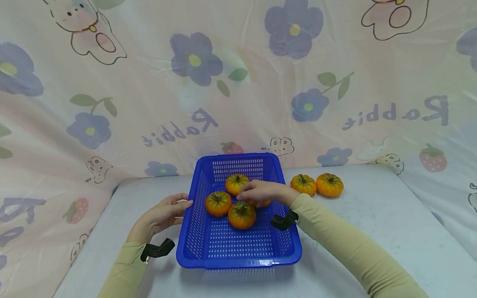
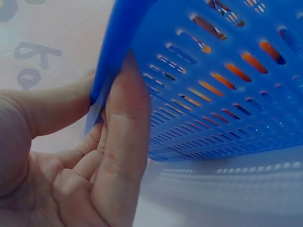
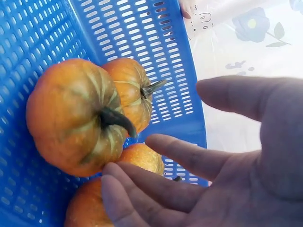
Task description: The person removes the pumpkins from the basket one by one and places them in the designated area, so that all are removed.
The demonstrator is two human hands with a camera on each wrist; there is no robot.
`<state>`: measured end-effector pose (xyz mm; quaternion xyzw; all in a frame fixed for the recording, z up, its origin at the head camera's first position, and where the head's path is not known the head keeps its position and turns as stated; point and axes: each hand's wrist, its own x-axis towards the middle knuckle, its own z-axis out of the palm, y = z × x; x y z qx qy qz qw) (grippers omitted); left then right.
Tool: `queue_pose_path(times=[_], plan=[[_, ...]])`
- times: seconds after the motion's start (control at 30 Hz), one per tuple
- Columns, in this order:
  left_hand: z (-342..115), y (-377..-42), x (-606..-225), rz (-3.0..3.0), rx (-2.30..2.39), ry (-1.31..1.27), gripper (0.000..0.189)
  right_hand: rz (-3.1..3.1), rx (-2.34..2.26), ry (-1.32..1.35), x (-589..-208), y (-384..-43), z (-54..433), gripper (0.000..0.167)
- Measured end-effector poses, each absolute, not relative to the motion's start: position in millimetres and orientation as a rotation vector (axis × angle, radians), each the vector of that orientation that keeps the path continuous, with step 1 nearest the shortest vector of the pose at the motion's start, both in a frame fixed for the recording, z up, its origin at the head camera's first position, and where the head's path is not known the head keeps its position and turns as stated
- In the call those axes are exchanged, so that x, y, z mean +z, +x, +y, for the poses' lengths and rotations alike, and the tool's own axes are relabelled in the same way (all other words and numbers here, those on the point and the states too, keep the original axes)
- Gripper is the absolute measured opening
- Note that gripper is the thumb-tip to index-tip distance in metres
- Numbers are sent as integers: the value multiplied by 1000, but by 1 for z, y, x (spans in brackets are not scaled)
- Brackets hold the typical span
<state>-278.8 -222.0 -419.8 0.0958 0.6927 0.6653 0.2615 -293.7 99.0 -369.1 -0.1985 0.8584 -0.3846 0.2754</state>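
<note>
A blue perforated plastic basket (image 1: pixel 240 263) holds several small orange pumpkins with dark stems. My left hand (image 1: pixel 164 215) grips its left rim; in the left wrist view the thumb is on one side of the rim and the fingers (image 2: pixel 125 142) on the other. Over the basket, my right hand (image 1: pixel 263 191) hovers with thumb and fingers spread and nothing between them. In the right wrist view, the fingertips come close beside the large pumpkin (image 3: pixel 75 118). A back pumpkin (image 1: pixel 236 183), a left one (image 1: pixel 218 204) and a front one (image 1: pixel 242 216) show; another is partly hidden under my right hand.
Two more pumpkins, one (image 1: pixel 303 185) beside the other (image 1: pixel 329 185), sit on the white table (image 1: pixel 377 222) to the right of the basket. A curtain (image 1: pixel 251 96) printed with flowers and rabbits hangs behind the table and along its sides.
</note>
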Motion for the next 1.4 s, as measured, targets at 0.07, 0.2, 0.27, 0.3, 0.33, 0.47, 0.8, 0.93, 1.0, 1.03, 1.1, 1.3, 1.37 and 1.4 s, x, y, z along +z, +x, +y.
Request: queue_pose_path(times=[0.07, 0.2, 0.27, 0.3, 0.33, 0.47, 0.8, 0.93, 1.0, 1.03, 1.1, 1.3, 1.37, 1.4], plan=[[-222, -279, -420, 1872, 1803, 257, 32, 2310, -1012, -546, -370, -294, 99, 36], [-222, -278, -419, 1869, 1804, 257, 30, 2323, -961, -571, -372, -295, 99, 31], [-222, -278, -419, 1868, 1805, 256, 30, 2328, -934, -591, -371, -295, 98, 30], [-222, -278, -419, 1869, 1805, 255, 31, 2331, -926, -591, -371, -295, 97, 30], [-222, -278, -419, 1871, 1804, 255, 31, 2334, -917, -595, -371, -295, 96, 30], [-221, -278, -419, 1876, 1800, 250, 33, 2345, -875, -609, -370, -294, 94, 31], [-222, -279, -420, 1881, 1793, 253, 32, 2338, -823, -534, -371, -294, 86, 35], [-222, -278, -420, 1879, 1797, 253, 33, 2313, -814, -508, -373, -296, 83, 32], [-222, -278, -420, 1879, 1797, 255, 35, 2291, -821, -491, -375, -297, 82, 31], [-222, -278, -420, 1881, 1796, 254, 36, 2283, -830, -479, -376, -297, 82, 31], [-221, -279, -420, 1885, 1794, 253, 37, 2272, -849, -453, -378, -298, 81, 31], [-221, -279, -420, 1901, 1790, 239, 38, 2272, -860, -445, -382, -298, 78, 29], [-221, -279, -420, 1903, 1792, 232, 37, 2269, -860, -450, -383, -298, 78, 28], [-221, -278, -420, 1902, 1792, 233, 37, 2266, -861, -454, -383, -298, 78, 27]])
